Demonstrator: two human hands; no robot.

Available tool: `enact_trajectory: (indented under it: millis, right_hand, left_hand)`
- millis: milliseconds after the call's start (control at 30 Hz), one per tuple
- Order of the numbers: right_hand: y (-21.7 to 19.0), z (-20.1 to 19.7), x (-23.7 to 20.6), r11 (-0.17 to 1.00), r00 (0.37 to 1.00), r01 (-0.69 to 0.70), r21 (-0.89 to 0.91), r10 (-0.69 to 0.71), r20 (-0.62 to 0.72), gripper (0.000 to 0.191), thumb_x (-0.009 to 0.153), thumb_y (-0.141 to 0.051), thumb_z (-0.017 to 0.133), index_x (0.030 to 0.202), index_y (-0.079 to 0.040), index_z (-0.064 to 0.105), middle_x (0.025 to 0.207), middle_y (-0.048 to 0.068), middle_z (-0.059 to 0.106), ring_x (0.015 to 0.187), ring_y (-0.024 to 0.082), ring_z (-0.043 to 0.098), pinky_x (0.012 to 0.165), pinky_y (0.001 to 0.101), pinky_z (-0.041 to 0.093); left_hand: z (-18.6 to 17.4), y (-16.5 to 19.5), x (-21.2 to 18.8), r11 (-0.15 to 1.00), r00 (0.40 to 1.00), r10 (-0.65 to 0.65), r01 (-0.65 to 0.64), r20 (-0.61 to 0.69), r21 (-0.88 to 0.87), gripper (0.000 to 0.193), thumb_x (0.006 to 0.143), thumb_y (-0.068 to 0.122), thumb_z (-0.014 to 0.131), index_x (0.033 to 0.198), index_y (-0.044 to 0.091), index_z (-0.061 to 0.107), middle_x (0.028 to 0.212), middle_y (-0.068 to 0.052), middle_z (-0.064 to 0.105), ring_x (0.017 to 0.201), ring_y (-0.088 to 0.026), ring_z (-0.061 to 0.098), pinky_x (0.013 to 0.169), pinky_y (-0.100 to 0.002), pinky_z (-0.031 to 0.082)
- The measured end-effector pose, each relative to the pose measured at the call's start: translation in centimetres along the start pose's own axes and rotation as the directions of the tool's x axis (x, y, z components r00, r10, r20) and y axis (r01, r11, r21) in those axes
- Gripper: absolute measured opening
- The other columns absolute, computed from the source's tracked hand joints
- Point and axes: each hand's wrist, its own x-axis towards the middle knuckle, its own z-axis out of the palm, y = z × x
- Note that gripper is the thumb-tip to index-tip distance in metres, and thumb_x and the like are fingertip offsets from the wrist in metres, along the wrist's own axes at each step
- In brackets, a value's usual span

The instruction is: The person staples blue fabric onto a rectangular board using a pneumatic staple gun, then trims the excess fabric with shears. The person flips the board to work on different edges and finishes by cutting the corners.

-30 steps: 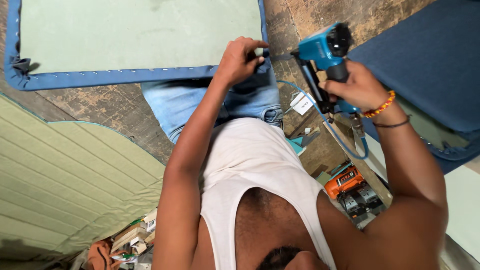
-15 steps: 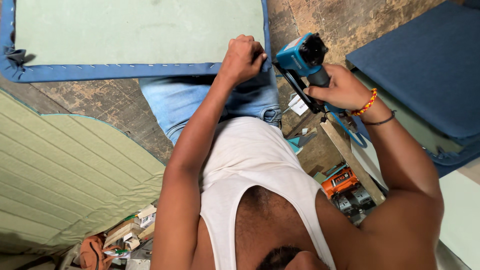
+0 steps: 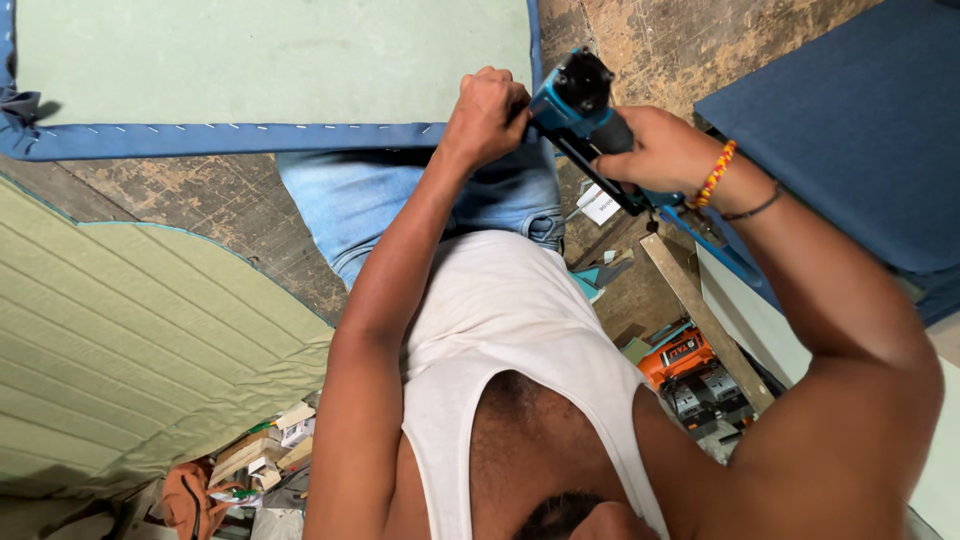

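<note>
My left hand (image 3: 487, 112) is closed, pinching the blue fabric edge (image 3: 230, 140) at the near right corner of a pale green panel (image 3: 270, 55). A row of staples runs along that blue edge. My right hand (image 3: 655, 148) grips a blue pneumatic staple gun (image 3: 578, 100), its head pressed right beside my left fist at the panel's corner. A beaded bracelet and a dark band sit on my right wrist.
A ribbed light green upholstered piece (image 3: 130, 340) lies at the left. A dark blue cushion (image 3: 860, 120) is at the right, with a wooden strip (image 3: 700, 320) below it. An orange power tool (image 3: 680, 360) and small boxes (image 3: 260, 450) lie on the worn floor.
My right hand has swung the staple gun leftward from beside the panel until it sits against my left fist at the corner. My left hand has kept its hold on the fabric.
</note>
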Motion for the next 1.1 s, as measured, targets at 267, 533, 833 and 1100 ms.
enact_trajectory:
  millis: [267, 533, 833, 1100]
  right_hand:
    - [1.8, -3.3, -0.7, 0.968, 0.997, 0.031, 0.25, -0.011, -0.079, 0.041, 0.087, -0.014, 0.076, 0.119, -0.002, 0.054, 0.079, 0.002, 0.063, 0.06, 0.012, 0.063, 0.054, 0.0281, 0.051]
    - [12.1, -1.5, 2.1, 0.946, 0.826, 0.237, 0.223, -0.076, -0.559, 0.062, 0.1, -0.01, 0.079, 0.137, -0.004, 0.031, 0.091, 0.005, 0.063, 0.065, 0.012, 0.061, 0.055, 0.0279, 0.049]
    - [14.2, 2.3, 8.6, 0.898, 0.806, 0.325, 0.296, -0.099, -0.584, 0.065, 0.096, -0.006, 0.076, 0.14, -0.015, 0.029, 0.089, 0.005, 0.065, 0.064, 0.012, 0.063, 0.055, 0.0286, 0.052]
    - [7.6, -1.0, 15.8, 0.909, 0.773, 0.396, 0.131, -0.253, -0.581, 0.022, 0.102, -0.01, 0.066, 0.122, -0.015, 0.076, 0.086, 0.002, 0.068, 0.071, 0.014, 0.06, 0.066, 0.0307, 0.05]
  left_hand:
    - [-0.8, 0.5, 0.4, 0.996, 0.998, 0.041, -0.045, -0.051, -0.076, 0.01, 0.084, 0.016, 0.08, 0.081, 0.008, 0.075, 0.08, -0.012, 0.066, 0.086, -0.036, 0.062, 0.076, -0.049, 0.047]
    - [-4.6, 4.8, -0.9, 0.986, 0.947, 0.156, -0.168, -0.279, -0.019, 0.031, 0.091, 0.017, 0.077, 0.118, 0.006, 0.068, 0.101, -0.009, 0.065, 0.101, -0.031, 0.057, 0.087, -0.047, 0.043]
    - [-5.5, 5.7, -2.4, 0.816, 0.916, 0.397, -0.322, -0.061, 0.48, 0.033, 0.092, 0.014, 0.066, 0.123, 0.006, 0.072, 0.118, -0.006, 0.063, 0.109, -0.028, 0.057, 0.087, -0.045, 0.043]
    - [-11.6, 7.1, -3.0, 0.811, 0.843, 0.412, -0.167, -0.345, 0.561, 0.034, 0.089, 0.01, 0.074, 0.122, 0.005, 0.07, 0.117, -0.006, 0.068, 0.104, -0.027, 0.061, 0.091, -0.048, 0.043]
